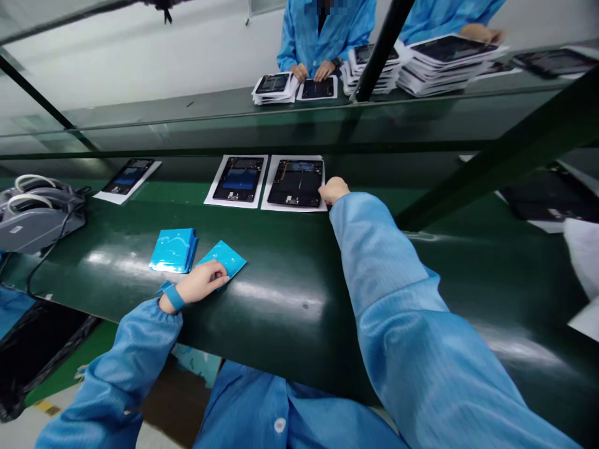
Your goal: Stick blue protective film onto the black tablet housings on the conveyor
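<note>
My left hand [202, 282] rests on a loose blue film sheet [228, 254], its fingers curled; whether they pinch the sheet is hard to tell. Just left of it lies a stack of blue film sheets [172, 250]. My right hand [334, 189] is closed at the right edge of a black tablet-like part [296, 183] on white paper; its fingertips are at the paper's edge. Beside that part, to the left, lies a similar part with a blue panel [240, 179], also on white paper.
A grey device [42, 215] with a cable stands at the left. Another part [128, 176] lies near it. A dark slanted post [491, 146] crosses the right side. Beyond the glass, people in blue handle stacked parts [274, 87].
</note>
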A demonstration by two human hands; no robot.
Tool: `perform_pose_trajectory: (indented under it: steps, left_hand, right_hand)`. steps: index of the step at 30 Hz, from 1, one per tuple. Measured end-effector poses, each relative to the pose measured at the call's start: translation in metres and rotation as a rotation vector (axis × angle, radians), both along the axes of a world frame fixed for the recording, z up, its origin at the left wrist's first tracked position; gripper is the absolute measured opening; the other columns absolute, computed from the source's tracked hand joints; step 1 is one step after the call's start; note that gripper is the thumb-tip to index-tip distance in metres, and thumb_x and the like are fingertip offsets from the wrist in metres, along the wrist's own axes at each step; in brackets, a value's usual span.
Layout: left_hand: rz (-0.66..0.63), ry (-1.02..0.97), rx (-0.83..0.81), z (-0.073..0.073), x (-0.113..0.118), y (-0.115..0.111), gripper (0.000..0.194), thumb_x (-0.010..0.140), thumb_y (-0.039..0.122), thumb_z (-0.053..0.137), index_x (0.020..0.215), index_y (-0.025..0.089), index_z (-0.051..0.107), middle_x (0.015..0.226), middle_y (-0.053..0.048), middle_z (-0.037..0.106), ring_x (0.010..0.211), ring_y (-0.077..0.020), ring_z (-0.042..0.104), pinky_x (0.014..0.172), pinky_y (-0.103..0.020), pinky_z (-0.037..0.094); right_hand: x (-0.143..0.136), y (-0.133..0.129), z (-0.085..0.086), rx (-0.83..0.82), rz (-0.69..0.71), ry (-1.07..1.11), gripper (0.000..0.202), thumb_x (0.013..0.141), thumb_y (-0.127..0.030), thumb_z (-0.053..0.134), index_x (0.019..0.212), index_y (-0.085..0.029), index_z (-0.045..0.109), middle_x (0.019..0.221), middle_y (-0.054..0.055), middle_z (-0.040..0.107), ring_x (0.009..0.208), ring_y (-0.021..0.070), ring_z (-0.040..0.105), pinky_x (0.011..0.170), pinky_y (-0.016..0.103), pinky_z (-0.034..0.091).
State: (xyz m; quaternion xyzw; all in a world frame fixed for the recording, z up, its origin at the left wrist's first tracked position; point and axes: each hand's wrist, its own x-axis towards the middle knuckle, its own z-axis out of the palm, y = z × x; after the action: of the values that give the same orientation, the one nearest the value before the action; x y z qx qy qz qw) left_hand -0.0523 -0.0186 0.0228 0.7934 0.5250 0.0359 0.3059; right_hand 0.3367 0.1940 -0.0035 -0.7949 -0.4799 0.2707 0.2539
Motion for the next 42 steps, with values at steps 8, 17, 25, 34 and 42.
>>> perform_pose_trajectory:
  steps: [8,17,25,34,42]
  left_hand:
    - [0.116,-0.004,0.003,0.003,0.005,0.004,0.029,0.085,0.044,0.055,0.07,0.02,0.06,0.065,-0.001,0.063,0.063,-0.0154,0.056,0.063,-0.027,0.04]
    - [0.312,-0.082,0.037,0.002,0.007,0.005,0.023,0.079,0.038,0.057,0.07,0.017,0.062,0.065,0.0,0.063,0.061,-0.013,0.055,0.062,-0.026,0.042]
    - [0.368,-0.22,0.363,0.037,0.049,-0.039,0.018,0.085,0.031,0.06,0.072,0.019,0.056,0.062,0.002,0.056,0.058,-0.0112,0.047,0.059,-0.026,0.038]
    - [0.126,-0.638,-0.005,0.039,0.091,-0.075,0.027,0.092,0.041,0.066,0.077,0.018,0.064,0.071,0.001,0.062,0.065,-0.0116,0.054,0.062,-0.026,0.044]
    - [0.006,-0.593,0.182,0.029,0.083,-0.074,0.027,0.099,0.04,0.059,0.082,0.019,0.06,0.075,0.0,0.059,0.068,-0.012,0.052,0.065,-0.027,0.043]
  right_hand:
    - [0.004,-0.097,0.017,0.043,0.124,0.339,0.027,0.091,-0.037,0.063,0.072,-0.018,0.057,0.058,0.001,0.051,0.055,0.0144,0.049,0.056,0.031,0.046]
    - [0.038,-0.305,-0.011,0.034,0.316,0.346,0.046,0.089,-0.067,0.055,0.09,-0.021,0.062,0.069,0.003,0.065,0.058,0.0183,0.059,0.056,0.031,0.048]
    - [-0.02,-0.331,0.021,0.298,0.348,-0.301,0.047,0.096,-0.053,0.055,0.122,-0.015,0.067,0.092,0.014,0.072,0.075,0.0278,0.07,0.066,0.04,0.054]
    - [-0.119,-0.316,0.034,0.282,0.438,0.793,0.056,0.067,-0.058,0.088,0.098,-0.022,0.06,0.09,0.002,0.071,0.069,0.0153,0.07,0.064,0.031,0.061]
    - [-0.112,-0.326,0.027,0.239,0.397,0.766,0.038,0.076,-0.052,0.084,0.086,-0.017,0.072,0.076,0.004,0.074,0.065,0.0178,0.072,0.064,0.032,0.061]
